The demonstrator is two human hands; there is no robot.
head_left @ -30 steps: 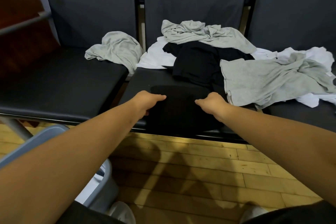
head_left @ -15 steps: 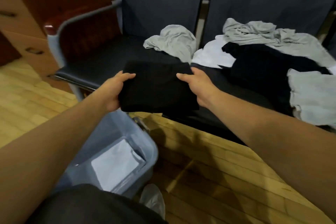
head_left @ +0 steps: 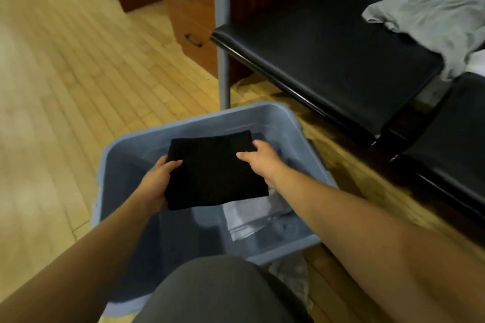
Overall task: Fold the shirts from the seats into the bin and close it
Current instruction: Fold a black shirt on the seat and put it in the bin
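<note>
**Q:** Reading from the left, what holds the garment?

**A:** The left hand (head_left: 154, 183) grips the near-left edge of the folded black shirt (head_left: 215, 170), thumb on top and fingers hidden beneath. The right hand (head_left: 262, 162) grips the far-right edge in the same way. The shirt hangs flat between them, above the open blue bin (head_left: 123, 144), which stands on the wooden floor (head_left: 65, 73).

**Q:** What lies in the bin, and to its right?

**A:** A pale folded piece (head_left: 249, 215) lies on the bin's bottom, partly under the held shirt. Right of the bin stands the black seat (head_left: 328, 42), and a crumpled grey shirt (head_left: 433, 13) rests at its far right edge.

**Q:** Which step is this?

**A:** By appearance, it is the placing of one folded shirt. The next move calls for a level descent into the bin and a release by both hands together, so that the folds hold. At least the grey shirt remains to be folded. No lid is in view, so the closing is likely some way off.
</note>
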